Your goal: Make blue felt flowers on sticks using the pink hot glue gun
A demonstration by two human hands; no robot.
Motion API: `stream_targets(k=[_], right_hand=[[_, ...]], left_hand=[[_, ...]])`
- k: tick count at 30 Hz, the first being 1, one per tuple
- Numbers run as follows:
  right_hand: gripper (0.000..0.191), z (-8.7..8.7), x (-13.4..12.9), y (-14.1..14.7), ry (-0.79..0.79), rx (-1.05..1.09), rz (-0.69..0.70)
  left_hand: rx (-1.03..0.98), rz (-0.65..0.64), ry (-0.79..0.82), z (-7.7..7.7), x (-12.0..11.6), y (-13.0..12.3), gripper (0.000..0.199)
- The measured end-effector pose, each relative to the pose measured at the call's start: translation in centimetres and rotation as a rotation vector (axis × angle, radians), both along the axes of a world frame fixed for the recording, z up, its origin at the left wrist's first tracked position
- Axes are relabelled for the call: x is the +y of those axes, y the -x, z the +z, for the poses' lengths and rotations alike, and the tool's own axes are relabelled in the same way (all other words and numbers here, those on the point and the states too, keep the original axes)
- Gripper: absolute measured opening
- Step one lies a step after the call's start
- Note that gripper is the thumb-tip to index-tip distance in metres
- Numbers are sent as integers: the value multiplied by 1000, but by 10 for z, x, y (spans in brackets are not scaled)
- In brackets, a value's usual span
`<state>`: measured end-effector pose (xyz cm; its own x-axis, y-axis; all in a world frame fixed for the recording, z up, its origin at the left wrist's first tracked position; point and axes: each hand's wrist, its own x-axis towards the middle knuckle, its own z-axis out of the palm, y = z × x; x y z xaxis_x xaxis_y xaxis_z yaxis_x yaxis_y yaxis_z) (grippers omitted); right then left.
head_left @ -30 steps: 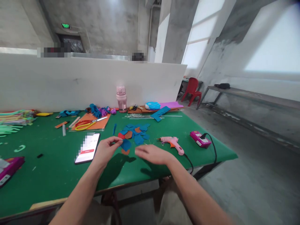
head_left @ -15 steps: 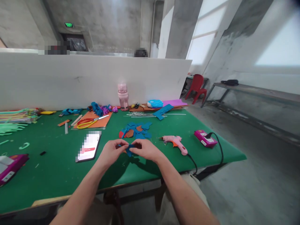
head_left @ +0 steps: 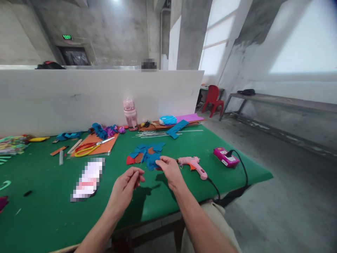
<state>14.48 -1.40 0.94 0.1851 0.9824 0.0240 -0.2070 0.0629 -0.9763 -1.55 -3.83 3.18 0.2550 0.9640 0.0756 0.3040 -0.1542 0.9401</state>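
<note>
My left hand (head_left: pixel 129 182) is closed in a pinch on a thin wire (head_left: pixel 140 164). The wire slants up toward a narrow blue strip in front of the scraps, and whether the two are joined is hard to see. Between thumb and fingers my right hand (head_left: pixel 170 170) grips a rounded blue felt piece (head_left: pixel 152 161). Just behind both hands lies a loose pile of blue, brown and red felt scraps (head_left: pixel 138 158). A pink glue gun (head_left: pixel 193 164) rests right of my right hand, its nozzle end partly behind the fingers.
A magenta box (head_left: pixel 226 157) with a plugged-in black cable stands at the right. To the left are a phone (head_left: pixel 88 178) and scissors (head_left: pixel 91 147) on orange sheets. Metal wires (head_left: pixel 155 134) and a pink bottle (head_left: pixel 130 114) sit near the white partition (head_left: pixel 92 95).
My hands have moved apart from working together on a blue piece. The right now holds a blue felt piece up and right; the left pinches a wire lower left. The view has shifted right.
</note>
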Motion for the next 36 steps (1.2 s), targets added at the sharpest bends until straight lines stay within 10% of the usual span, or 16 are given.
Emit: stream_targets(k=[36], right_hand=[[24,17,-15,11,-34,62,42]], left_hand=[[-172,-34,208,-14,-6,-22,26]])
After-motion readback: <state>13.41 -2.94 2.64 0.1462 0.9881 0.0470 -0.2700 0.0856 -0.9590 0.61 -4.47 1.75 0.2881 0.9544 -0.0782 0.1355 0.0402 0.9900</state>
